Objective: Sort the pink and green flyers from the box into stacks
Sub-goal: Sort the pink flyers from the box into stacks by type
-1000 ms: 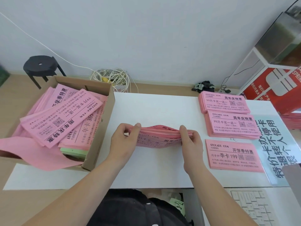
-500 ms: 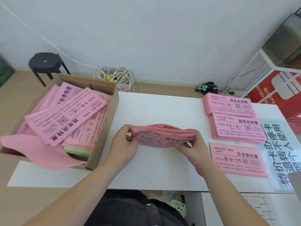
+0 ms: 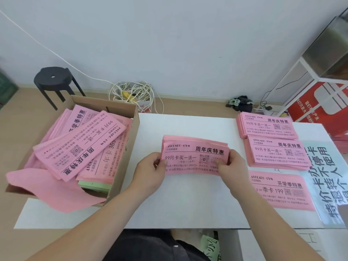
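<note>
From the head camera, a bundle of pink paper flyers with black print [image 3: 194,153] is held over the middle of the white tabletop [image 3: 188,204], printed side up and tilted toward the viewer. Whether its far edge touches the table cannot be told. The left hand [image 3: 150,172] grips the bundle's left end, with the thumb lying on the top sheet and the fingers curled beneath. The right hand [image 3: 233,170] grips the right end in the same way, thumb on top near the lower corner.

At the table's left stands an open brown cardboard box [image 3: 124,166]. It holds a loose heap of pink flyers [image 3: 81,146] lying at mixed angles. A thin pile of green flyers [image 3: 94,184] shows under them at the near right corner. A plain pink sheet [image 3: 47,189] spills over the box's near edge.

At the table's right lie three sorted pink stacks in a column. The far stack [image 3: 267,126] and the middle stack [image 3: 278,153] are thick and carry the same heading as the held bundle. The near stack [image 3: 280,191] is thin and bears a different heading. Just right of them lies a pale blue sheet with large black characters [image 3: 327,176].

Beyond the table, a round black stool [image 3: 53,79] stands on the floor, with a tangle of white cables [image 3: 131,93] by the wall. A white metal shelf frame [image 3: 301,63] stands at the far right above a red sign [image 3: 320,102].
</note>
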`<state>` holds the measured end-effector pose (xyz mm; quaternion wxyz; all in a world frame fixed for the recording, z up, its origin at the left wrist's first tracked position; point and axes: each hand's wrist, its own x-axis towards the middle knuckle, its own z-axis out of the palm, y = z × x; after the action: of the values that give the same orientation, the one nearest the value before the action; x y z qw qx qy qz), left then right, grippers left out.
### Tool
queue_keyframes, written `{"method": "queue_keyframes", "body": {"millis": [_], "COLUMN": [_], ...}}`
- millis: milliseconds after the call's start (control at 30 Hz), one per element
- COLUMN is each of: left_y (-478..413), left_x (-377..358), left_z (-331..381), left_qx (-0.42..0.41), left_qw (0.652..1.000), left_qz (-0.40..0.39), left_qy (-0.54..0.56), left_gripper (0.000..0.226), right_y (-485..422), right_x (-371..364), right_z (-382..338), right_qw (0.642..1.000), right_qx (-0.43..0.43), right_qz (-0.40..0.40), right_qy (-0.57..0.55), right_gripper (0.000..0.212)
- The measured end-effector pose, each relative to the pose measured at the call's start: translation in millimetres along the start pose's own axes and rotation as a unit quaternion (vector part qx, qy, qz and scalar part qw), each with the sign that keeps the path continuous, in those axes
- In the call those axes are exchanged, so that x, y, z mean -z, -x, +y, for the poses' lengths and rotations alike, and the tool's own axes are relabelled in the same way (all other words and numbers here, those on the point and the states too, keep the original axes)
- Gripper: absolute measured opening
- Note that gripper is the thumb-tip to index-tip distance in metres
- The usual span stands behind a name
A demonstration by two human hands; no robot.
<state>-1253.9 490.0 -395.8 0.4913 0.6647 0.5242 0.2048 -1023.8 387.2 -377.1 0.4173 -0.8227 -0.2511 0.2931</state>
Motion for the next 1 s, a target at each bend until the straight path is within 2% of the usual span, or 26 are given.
{"method": "queue_keyframes", "body": {"millis": [133,300,433,633,800,900,1000], "left_y": [-13.1,-31.7,-40.4,-56.9,-68.6,-71.7,-72.8], "left_x": [5.6,-13.1,-50.1,-135.4,-207.2,-232.4,-246.0], "left_z": [20.9,53.3,81.0,136.8,160.8,169.0,157.0], "left_qx": [0.024,0.059,0.064,0.056,0.064,0.075,0.062], "left_qw": [0.998,0.99,0.979,0.968,0.967,0.97,0.979], "left_qz": [-0.031,-0.091,-0.171,-0.228,-0.231,-0.208,-0.188], "left_qy": [0.04,0.092,0.094,0.088,0.088,0.102,0.052], "left_gripper": [0.017,0.016,0.015,0.016,0.018,0.008,0.022], "right_y": [-9.8,-17.7,-25.9,-68.3,-110.9,-133.3,-142.2], "right_x": [17.0,42.6,81.9,162.5,205.6,218.3,218.5], "right_z": [-18.5,-27.7,-19.4,-8.4,19.6,41.2,60.4], "right_qw": [1.0,0.998,0.992,0.977,0.963,0.959,0.956], "right_qx": [-0.002,-0.015,-0.05,-0.083,-0.098,-0.109,-0.116], "right_qz": [-0.008,0.046,0.108,0.162,0.167,0.165,0.152], "right_qy": [0.019,0.032,0.049,0.111,0.185,0.204,0.221], "right_gripper": [0.019,0.025,0.034,0.051,0.055,0.058,0.057]}}
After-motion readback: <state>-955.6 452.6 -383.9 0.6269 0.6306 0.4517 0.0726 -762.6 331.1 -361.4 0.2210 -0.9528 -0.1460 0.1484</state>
